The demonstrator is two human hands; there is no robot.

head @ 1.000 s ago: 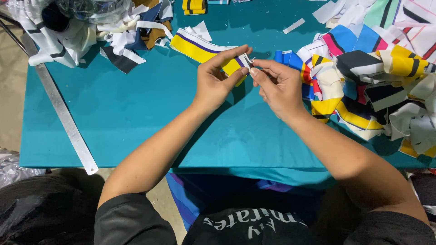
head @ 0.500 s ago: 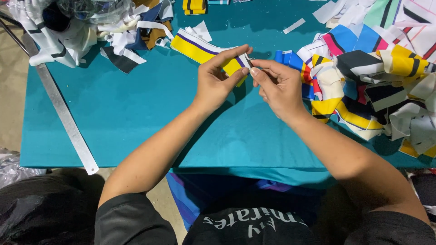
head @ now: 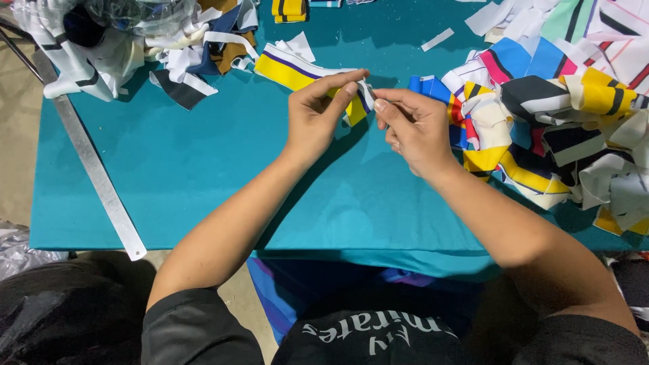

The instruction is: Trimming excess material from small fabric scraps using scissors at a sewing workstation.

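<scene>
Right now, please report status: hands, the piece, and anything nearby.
Both hands, left and right, pinch small striped piece. Yellow strip lies behind. Scrap pile beside right hand.

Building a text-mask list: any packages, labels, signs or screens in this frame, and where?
No packages, signs or screens.
Small label: pinched between left hand and right hand at table centre; tiny white tab, print too small to tell.
Shirt print: bottom centre, on the person's black shirt; white lettering, seen upside down.
Clear plastic wrap: top left on the scrap pile; crumpled, transparent, unprinted as far as visible.
</scene>
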